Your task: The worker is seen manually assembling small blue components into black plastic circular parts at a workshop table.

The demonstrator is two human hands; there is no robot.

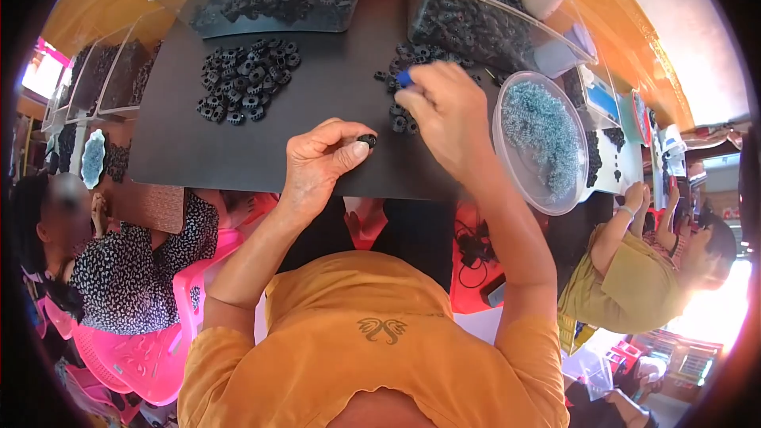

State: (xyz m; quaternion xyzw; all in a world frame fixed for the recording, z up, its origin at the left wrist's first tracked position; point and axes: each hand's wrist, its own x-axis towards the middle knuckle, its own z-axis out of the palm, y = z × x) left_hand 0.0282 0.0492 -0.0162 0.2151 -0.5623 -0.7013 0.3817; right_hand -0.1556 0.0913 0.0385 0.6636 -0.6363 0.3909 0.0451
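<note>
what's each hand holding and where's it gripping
Left hand pinches a small black ring by its rim between thumb and forefinger. Right hand grips a blue tool; only its tip shows.

Left hand [321, 160] pinches black ring [367, 140] over mat [182, 147].

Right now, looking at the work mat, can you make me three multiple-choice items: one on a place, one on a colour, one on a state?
1. Where is the round bowl of blue-grey bits?
A. left of the mat
B. right of the mat
C. on a lap

2. What colour is the mat?
A. white
B. pink
C. black

3. What is the left hand doing?
A. pinching a small black ring
B. lying flat and empty
C. lifting a tray

Answers:
1 B, it sits at the mat's right edge, beside the right hand.
2 C, the sheet is black.
3 A, the ring sits between thumb and finger.
</note>
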